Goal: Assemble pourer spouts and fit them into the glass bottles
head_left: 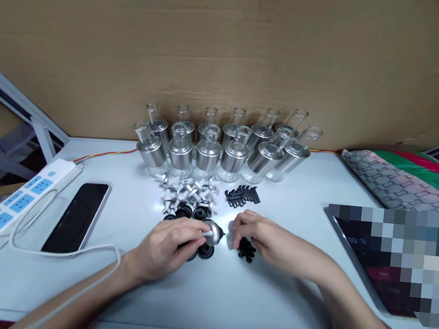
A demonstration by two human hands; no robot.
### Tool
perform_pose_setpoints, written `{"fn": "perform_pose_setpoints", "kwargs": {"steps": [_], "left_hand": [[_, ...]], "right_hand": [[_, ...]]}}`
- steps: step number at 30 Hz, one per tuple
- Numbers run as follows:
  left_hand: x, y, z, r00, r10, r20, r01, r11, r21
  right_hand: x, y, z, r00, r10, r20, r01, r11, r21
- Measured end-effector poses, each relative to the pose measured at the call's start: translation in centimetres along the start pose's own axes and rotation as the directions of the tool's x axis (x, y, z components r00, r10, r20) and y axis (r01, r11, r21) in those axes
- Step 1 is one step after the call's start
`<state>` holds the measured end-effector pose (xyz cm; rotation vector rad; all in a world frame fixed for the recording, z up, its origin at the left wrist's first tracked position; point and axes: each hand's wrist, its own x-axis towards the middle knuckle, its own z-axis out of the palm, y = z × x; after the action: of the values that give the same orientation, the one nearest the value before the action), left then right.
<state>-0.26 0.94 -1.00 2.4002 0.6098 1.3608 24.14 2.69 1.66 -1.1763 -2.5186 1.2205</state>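
My left hand (pixel 170 242) pinches a silver bottle spout (pixel 211 234) by its stem, tilted so that its black fitted end points right. Under and around that hand lie round black rubber stoppers (pixel 206 251), partly covered by the fingers. My right hand (pixel 250 228) hangs over a small pile of little black parts (pixel 247 251), its fingers curled together; whatever is between the fingertips is hidden. Beyond my hands is a heap of loose silver spouts (pixel 186 191), with a group of flat black strips (pixel 242 194) to its right.
Glass bottles (pixel 207 158) with metal bands stand in two rows at the back, before a cardboard wall (pixel 229 47). At left are a phone (pixel 76 218), a power strip (pixel 16 205) and a white cable (pixel 61 254). A tablet (pixel 368 264) and a patterned cloth (pixel 402 180) lie at right.
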Motion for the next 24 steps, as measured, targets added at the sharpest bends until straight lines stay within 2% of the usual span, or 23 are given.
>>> {"fn": "perform_pose_setpoints", "kwargs": {"steps": [5,8,10,15,18,21,24], "left_hand": [[0.1,0.1,-0.1,1.000,0.004,0.006,-0.004,1.000,0.009],[0.2,0.1,-0.2,1.000,0.009,0.008,-0.009,0.999,0.031],[0.2,0.0,-0.3,1.000,0.016,0.001,-0.016,0.999,0.051],[0.1,-0.1,-0.3,0.999,0.025,-0.031,-0.023,0.998,0.050],[0.0,-0.2,-0.4,0.999,0.016,-0.037,-0.014,0.999,0.048],[0.0,-0.2,-0.4,0.999,0.022,-0.027,-0.021,0.999,0.040],[0.0,-0.2,-0.4,0.999,0.030,-0.021,-0.030,0.999,0.030]], "right_hand": [[0.0,-0.2,0.0,0.997,0.076,0.012,-0.076,0.997,-0.019],[0.4,-0.6,0.6,0.990,0.056,-0.127,-0.066,0.995,-0.077],[0.7,-0.9,1.2,0.974,0.026,-0.226,-0.057,0.990,-0.131],[1.4,-0.8,3.0,0.947,-0.038,-0.318,-0.052,0.961,-0.272],[2.0,0.0,4.1,0.896,-0.150,-0.417,-0.049,0.902,-0.429],[2.6,0.7,5.0,0.868,-0.270,-0.417,-0.001,0.839,-0.545],[2.8,1.1,5.6,0.875,-0.288,-0.388,0.020,0.824,-0.566]]}}
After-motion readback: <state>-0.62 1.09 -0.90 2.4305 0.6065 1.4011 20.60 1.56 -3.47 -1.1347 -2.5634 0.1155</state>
